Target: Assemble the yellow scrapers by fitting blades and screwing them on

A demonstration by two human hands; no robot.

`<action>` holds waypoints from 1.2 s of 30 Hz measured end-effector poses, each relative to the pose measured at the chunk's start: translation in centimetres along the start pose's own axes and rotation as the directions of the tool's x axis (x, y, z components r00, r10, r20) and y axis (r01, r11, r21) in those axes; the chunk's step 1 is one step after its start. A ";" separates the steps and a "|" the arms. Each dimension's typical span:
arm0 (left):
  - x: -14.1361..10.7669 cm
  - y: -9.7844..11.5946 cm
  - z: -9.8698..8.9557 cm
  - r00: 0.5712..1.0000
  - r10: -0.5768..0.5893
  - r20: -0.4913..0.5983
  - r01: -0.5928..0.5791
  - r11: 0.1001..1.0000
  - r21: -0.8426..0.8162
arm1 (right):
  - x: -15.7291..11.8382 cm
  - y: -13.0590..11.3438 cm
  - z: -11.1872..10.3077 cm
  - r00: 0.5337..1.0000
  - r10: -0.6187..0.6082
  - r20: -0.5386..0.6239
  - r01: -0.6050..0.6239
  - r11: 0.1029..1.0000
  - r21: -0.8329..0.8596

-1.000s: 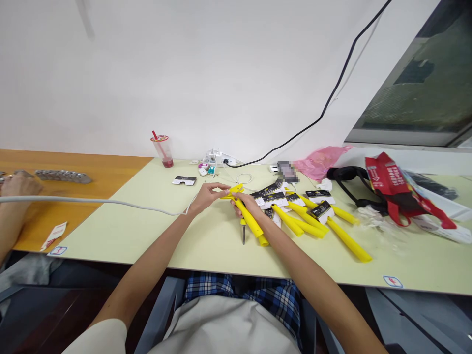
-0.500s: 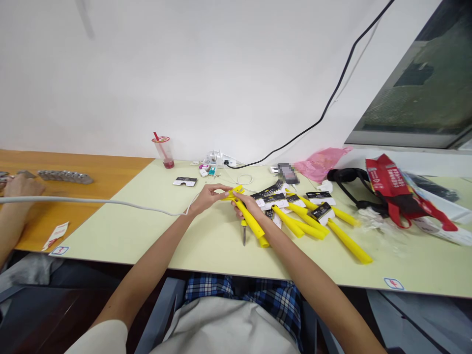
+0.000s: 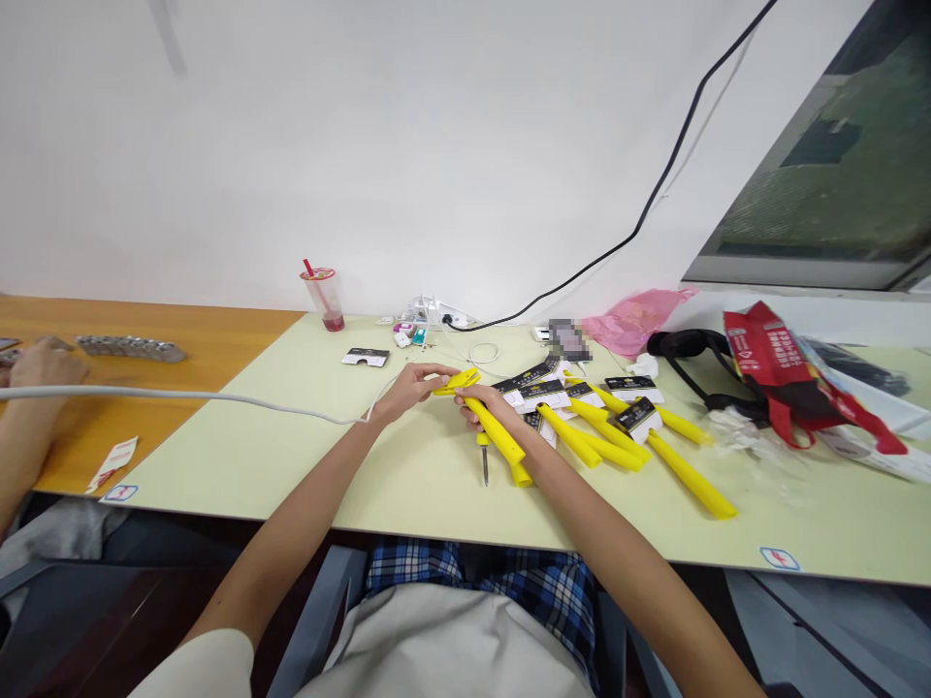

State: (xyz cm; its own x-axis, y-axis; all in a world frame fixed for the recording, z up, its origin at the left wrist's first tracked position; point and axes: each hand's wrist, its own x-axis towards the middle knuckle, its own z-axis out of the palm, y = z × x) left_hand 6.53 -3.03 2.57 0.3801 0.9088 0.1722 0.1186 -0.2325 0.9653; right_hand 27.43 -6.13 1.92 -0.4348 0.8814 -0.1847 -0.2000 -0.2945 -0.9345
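Observation:
My left hand (image 3: 411,391) pinches the flat yellow head (image 3: 460,380) of a yellow plastic tool between thumb and fingers. Close against it, my right hand (image 3: 493,400) is closed around the tool's yellow tube-shaped handle (image 3: 500,432), which slants down toward me. A screwdriver (image 3: 485,463) with a yellow grip hangs tip down from below my right hand, and its upper end is hidden by the fingers. Another yellow tube end (image 3: 521,475) shows beneath the handle. To the right lie several similar yellow handles (image 3: 690,473) with black-and-white cards (image 3: 638,419).
One black-and-white card (image 3: 366,358) lies left of my hands. A cup with a red straw (image 3: 324,299), a power strip (image 3: 452,318) and a pink bag (image 3: 629,325) stand along the wall. Headphones (image 3: 688,364) and a red bag (image 3: 778,359) are right. A co-worker's hand (image 3: 49,364) is far left.
The yellow head has tilted slightly between my hands, and the handle and screwdriver have shifted a little to the right. Both hands keep their hold.

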 end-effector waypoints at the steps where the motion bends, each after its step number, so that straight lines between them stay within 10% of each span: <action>1: 0.0 0.0 0.0 1.000 -0.003 0.005 0.003 1.000 -0.010 | 0.0 0.0 0.0 1.000 0.005 0.005 -0.005 1.000 0.000; 18: -0.2 0.1 -0.1 0.994 0.086 0.059 -0.091 0.993 0.072 | 0.2 0.2 0.0 0.998 -0.015 -0.062 0.013 0.999 -0.038; 36: -0.1 0.5 0.8 0.987 -0.143 -0.076 0.136 0.986 -0.099 | 0.1 0.6 -0.2 0.999 -0.019 0.049 0.025 0.991 -0.131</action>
State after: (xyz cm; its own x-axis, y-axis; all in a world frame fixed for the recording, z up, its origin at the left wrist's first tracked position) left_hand 7.28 -3.53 2.85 0.2879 0.9565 0.0463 0.0778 -0.0716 0.9944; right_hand 27.43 -6.10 1.27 -0.4733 0.8677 -0.1520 -0.0943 -0.2215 -0.9706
